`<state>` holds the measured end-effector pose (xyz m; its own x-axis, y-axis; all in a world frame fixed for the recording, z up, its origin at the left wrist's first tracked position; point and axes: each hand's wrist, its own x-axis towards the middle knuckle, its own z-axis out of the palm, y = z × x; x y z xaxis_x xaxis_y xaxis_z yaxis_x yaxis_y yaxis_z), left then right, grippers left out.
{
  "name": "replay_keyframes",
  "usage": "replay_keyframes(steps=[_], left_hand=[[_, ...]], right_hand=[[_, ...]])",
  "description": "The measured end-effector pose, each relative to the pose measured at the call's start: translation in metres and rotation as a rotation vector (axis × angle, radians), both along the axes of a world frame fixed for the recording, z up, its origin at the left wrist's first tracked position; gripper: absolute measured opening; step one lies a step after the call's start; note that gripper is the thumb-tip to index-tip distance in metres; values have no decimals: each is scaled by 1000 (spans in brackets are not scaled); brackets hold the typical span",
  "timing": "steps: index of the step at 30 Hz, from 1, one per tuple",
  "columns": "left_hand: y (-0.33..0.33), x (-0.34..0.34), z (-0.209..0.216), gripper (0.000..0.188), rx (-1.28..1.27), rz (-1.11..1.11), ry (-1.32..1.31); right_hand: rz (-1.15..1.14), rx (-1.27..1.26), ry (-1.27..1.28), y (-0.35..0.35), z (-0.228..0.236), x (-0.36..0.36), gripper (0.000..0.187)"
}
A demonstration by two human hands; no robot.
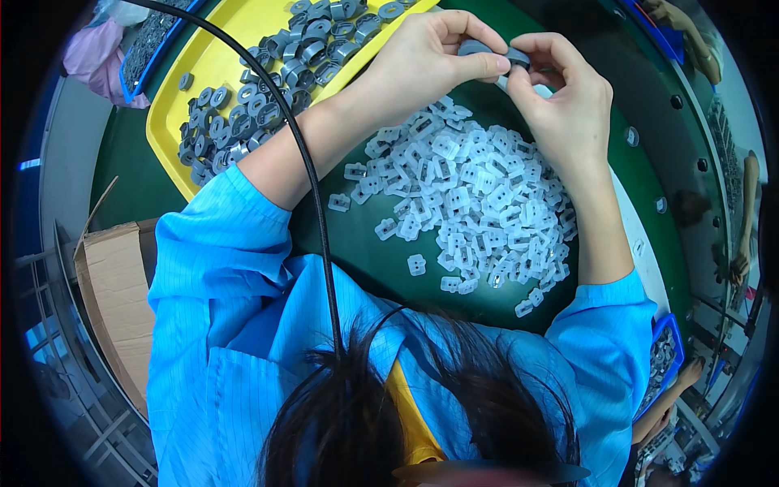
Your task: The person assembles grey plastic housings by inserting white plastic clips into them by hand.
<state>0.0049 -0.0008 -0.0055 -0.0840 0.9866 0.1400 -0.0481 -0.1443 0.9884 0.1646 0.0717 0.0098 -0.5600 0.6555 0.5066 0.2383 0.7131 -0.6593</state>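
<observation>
In front of me, at the top of the view, my left hand (pixel 422 65) is closed, with thumb and fingers pinching a grey round plastic part (pixel 472 48). My right hand (pixel 570 101) meets it there, its fingertips closed on the other side of grey plastic; whether this is one part or two, I cannot tell. Something pale shows under the right fingers, too hidden to name. Below both hands, a heap of small translucent white plastic pieces (pixel 487 195) spreads over the green work surface (pixel 365 260). A yellow tray (pixel 174 150) holds many grey ring-shaped parts (pixel 258 109) beyond my left forearm.
A black cable (pixel 315 178) crosses over my left forearm. An opened cardboard box (pixel 118 292) stands at left. Blue bins sit at upper left (pixel 130 85) and lower right (pixel 672 369). Along the right side, other people's arms (pixel 751 203) and a few scattered small pieces (pixel 632 136) are visible.
</observation>
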Motion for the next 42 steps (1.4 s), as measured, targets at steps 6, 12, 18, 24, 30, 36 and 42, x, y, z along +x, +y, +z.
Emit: replay_keyframes(steps=[6, 12, 18, 24, 30, 36, 42], left_hand=[[-1, 1, 3, 22, 38, 70, -17], [-1, 0, 2, 25, 65, 38, 133], [-1, 1, 5, 27, -60, -97, -299], [2, 3, 0, 28, -60, -143, -470], [2, -11, 0, 28, -20, 157, 47], [-10, -5, 13, 26, 153, 146, 459], [-2, -11, 10, 32, -21, 70, 120]], right_hand=[[86, -109, 77, 9, 3, 1, 21], [325, -362, 106, 27, -13, 11, 23], [470, -803, 352, 22, -1, 7, 26], [510, -920, 334, 25, -7, 8, 28], [14, -878, 210, 89, -31, 39, 34], [-135, 133, -230, 62, -14, 46, 17], [481, -21, -436, 2, 9, 34, 15]])
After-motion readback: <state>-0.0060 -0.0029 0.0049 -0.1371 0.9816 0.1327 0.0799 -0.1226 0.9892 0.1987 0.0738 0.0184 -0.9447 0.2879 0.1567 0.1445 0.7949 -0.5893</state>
